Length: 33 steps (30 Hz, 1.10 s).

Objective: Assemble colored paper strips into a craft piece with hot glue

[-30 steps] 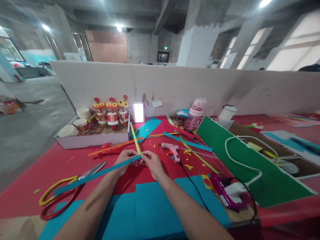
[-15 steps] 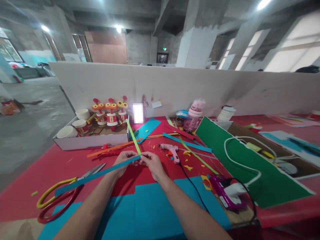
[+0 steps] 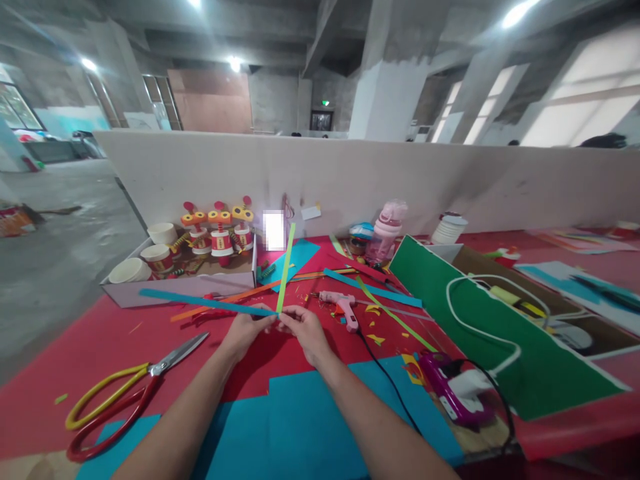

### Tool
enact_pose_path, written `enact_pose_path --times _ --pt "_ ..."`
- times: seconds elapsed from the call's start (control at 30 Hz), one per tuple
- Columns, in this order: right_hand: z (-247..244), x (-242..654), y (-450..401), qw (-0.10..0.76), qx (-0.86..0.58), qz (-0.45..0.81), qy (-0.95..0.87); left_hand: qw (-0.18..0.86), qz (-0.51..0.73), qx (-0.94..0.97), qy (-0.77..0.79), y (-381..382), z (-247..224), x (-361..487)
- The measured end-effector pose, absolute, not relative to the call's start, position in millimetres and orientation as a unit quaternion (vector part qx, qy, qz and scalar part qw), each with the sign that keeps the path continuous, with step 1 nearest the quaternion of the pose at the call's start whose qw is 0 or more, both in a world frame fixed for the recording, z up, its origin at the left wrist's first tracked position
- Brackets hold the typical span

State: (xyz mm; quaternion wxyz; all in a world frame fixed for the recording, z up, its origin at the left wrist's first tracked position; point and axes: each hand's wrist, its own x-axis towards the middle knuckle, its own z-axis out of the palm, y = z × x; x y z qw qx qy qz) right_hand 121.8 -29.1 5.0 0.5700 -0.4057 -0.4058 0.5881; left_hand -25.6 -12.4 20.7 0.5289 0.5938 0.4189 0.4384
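Observation:
My left hand (image 3: 250, 333) pinches a long blue paper strip (image 3: 200, 302) near its right end; the strip stretches off to the left. Just beside it, my right hand (image 3: 303, 331) has its fingers closed where a light green paper strip (image 3: 287, 270) meets the blue one at an angle. The green strip points away from me. Both hands nearly touch above the red tabletop. A pink glue gun (image 3: 340, 305) lies to the right of my right hand. Large scissors (image 3: 155, 370) with one yellow and one red handle rest left of my left hand.
A white box (image 3: 180, 288) with paper cups and cup figures stands back left. Blue sheets (image 3: 320, 407) lie in front of me. On the right are a purple power strip (image 3: 450, 393), a green-sided box (image 3: 465, 320) and a pink bottle (image 3: 387, 230).
The blue strip has swung from pointing toward me at the lower left to pointing left and slightly away. The green strip's far end has swung right. Both hands stay close together.

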Motion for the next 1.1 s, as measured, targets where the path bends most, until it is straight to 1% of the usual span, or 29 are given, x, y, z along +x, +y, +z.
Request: enact_pose_path --times 0.1,0.23,0.43,0.67,0.9,1.1 --pt "6 124 -30 0.557 -0.41 0.59 -0.417 0.516 0.42 0.61 0.431 -12 24 -27" --pt "6 124 -29 0.547 -0.399 0.61 -0.411 0.535 0.403 0.607 0.428 -9 24 -30" --pt "6 123 -30 0.564 -0.416 0.589 -0.403 0.563 0.423 0.599 0.382 -7 20 -29" --pt "3 126 -28 0.547 -0.421 0.591 -0.417 0.545 0.411 0.612 0.399 -6 19 -29" --pt "5 120 -29 0.587 -0.428 0.581 -0.367 0.559 0.427 0.604 0.374 -6 13 -26" --pt "4 120 -29 0.587 -0.415 0.583 -0.379 0.557 0.444 0.589 0.382 -6 13 -25"
